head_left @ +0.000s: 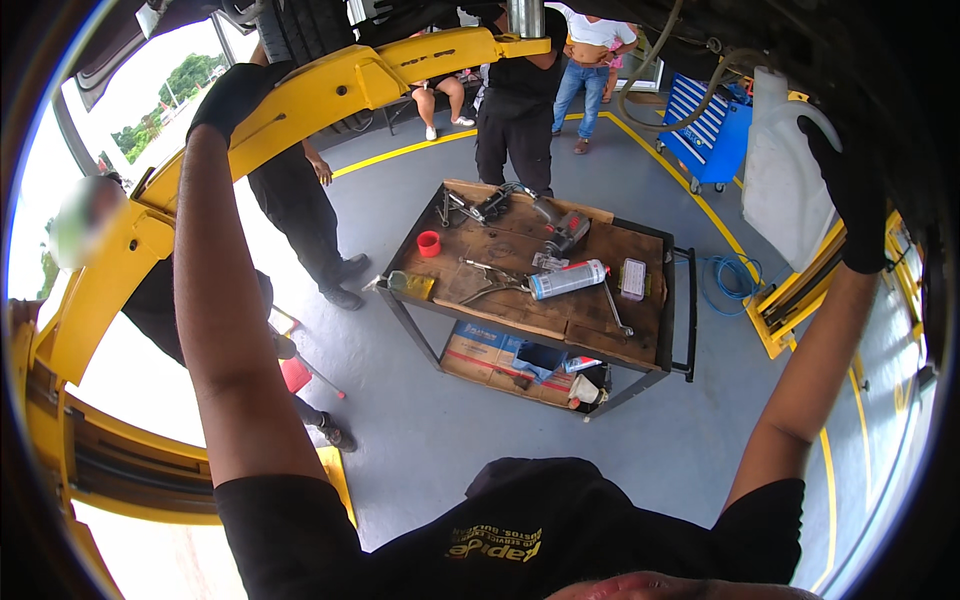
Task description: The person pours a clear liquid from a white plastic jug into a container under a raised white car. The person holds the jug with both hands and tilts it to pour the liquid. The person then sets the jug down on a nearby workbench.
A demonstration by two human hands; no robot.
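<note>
Both of my arms are raised. My left hand, in a black glove, is up at the yellow lift arm, close to a dark tyre. Its fingers blend into the dark parts there, so their pose is unclear. On the other side my right hand, also black-gloved, is beside a white plastic tank. One digit stretches away from the rest of that hand and no held thing shows; the other fingers are lost against the dark underside of the vehicle.
A wooden-topped cart carries an impact wrench, a spray can, locking pliers and a red cup. A blue tool cabinet and coiled blue hose are at right. Several people stand or sit around.
</note>
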